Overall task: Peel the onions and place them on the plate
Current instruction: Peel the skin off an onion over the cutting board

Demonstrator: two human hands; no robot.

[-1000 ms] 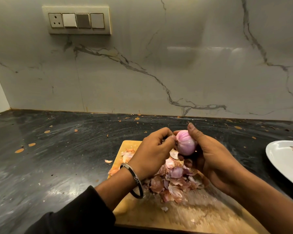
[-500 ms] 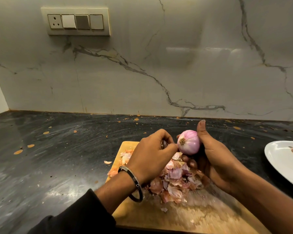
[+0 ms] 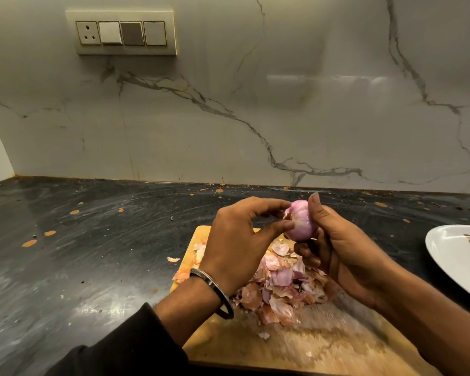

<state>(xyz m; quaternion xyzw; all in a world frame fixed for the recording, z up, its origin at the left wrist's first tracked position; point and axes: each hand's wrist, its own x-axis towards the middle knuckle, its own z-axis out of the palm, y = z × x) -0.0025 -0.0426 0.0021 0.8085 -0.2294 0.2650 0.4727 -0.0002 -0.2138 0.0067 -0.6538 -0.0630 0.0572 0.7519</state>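
Onion (image 3: 300,221) sits above the far end of the cutting board (image 3: 296,346), held in the air between both hands. The right hand (image 3: 345,256) cups it from the right and below, thumb upright against its far side and fingers curled under it. The left hand (image 3: 238,245) reaches in from the left, its thumb and forefinger closed in a pinch at the brown root end of the onion, the other fingers curled behind. The onion's skin is glossy pink and mostly bare. A metal bangle (image 3: 215,291) circles the left wrist above a dark sleeve (image 3: 114,351).

On the board under the hands lies a heap of onion peels (image 3: 277,289), pink and orange, with a few scraps spilling onto the dark counter (image 3: 92,253). At the right edge, well apart from the board, stands a white plate (image 3: 451,256); only part of it is in view, and something red lies on it at the frame's edge, too cut off to tell what it is.
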